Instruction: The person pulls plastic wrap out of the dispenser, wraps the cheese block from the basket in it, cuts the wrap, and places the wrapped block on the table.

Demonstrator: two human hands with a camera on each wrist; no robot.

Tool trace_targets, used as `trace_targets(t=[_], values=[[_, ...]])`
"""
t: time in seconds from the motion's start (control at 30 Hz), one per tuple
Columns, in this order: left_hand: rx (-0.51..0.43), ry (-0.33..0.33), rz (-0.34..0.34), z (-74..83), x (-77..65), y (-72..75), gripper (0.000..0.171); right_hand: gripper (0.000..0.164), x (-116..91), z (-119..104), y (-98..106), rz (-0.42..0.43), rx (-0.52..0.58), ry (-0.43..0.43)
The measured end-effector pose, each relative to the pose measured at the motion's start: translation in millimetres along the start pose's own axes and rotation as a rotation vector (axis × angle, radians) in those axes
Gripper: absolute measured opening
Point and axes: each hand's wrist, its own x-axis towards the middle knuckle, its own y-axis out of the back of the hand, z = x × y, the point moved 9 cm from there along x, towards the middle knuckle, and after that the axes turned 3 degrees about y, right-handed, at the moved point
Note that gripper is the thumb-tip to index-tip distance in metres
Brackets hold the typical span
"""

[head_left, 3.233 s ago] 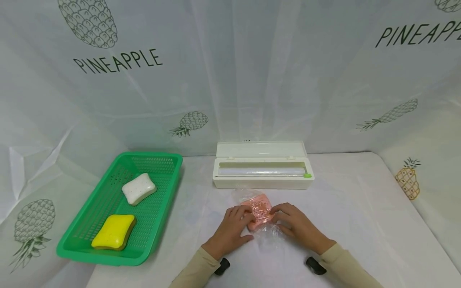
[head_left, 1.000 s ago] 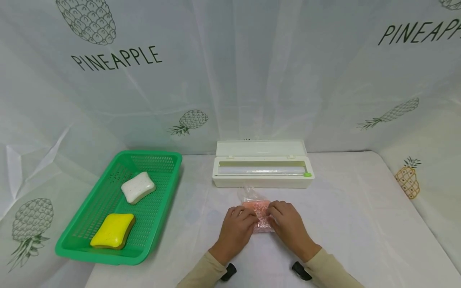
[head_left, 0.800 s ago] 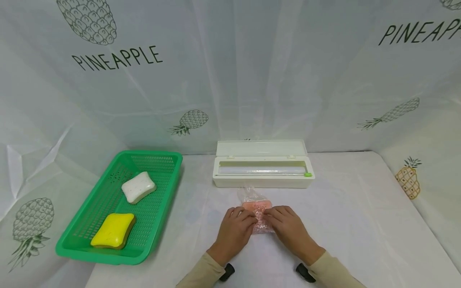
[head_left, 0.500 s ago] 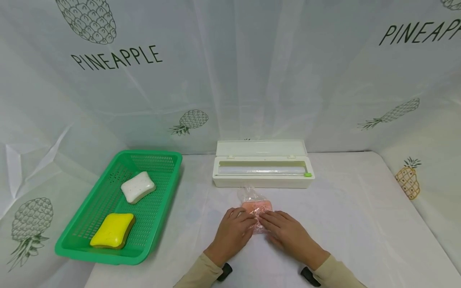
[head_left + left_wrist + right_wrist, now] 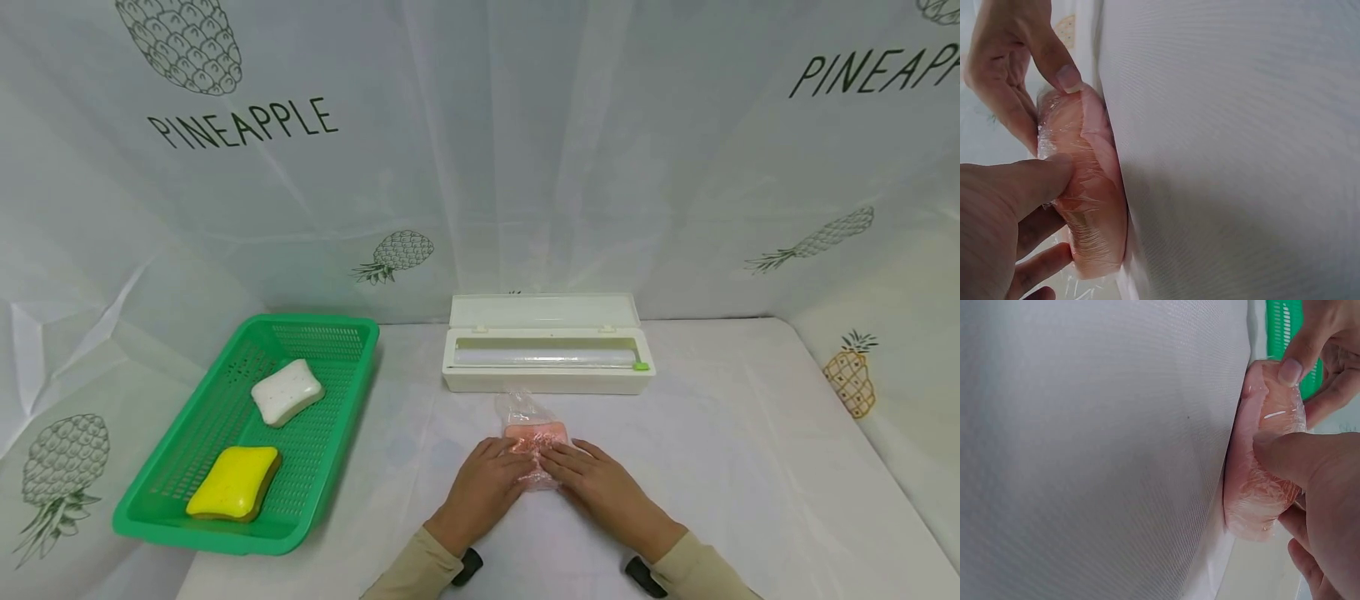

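Note:
A pink, soft-looking block (image 5: 538, 433), shaped like a bread slice and wrapped in clear cling film, lies on the table in front of me. A loose tail of film (image 5: 521, 407) sticks out at its far side. My left hand (image 5: 483, 487) holds its left part, fingers over the top and the thumb against the near side of the block (image 5: 1094, 206). From the right, my right hand (image 5: 603, 492) does likewise; its thumb presses the creased film on the block (image 5: 1250, 481) in the right wrist view. The fingertips nearly meet on top, covering the near half.
Behind the block stands a white cling-film dispenser (image 5: 547, 383), lid up, film roll inside, with a green slider (image 5: 641, 366). At left a green basket (image 5: 352, 408) holds a white block (image 5: 287, 392) and a yellow block with brown edge (image 5: 232, 482). A pineapple-print sheet (image 5: 525, 167) hangs behind.
The loose film near me is now folded against the block, which has turned square to me. My right hand has slid slightly toward me and its fingers have flattened; the left has barely moved lately.

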Motion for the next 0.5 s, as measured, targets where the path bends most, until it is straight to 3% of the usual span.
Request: trace_targets(t=[0.5], values=[[-0.007, 0.015, -0.006, -0.1, 0.7, -0.3, 0.029, 0.048, 0.8, 1.9, -7.5, -0.018, -0.008, -0.013]])
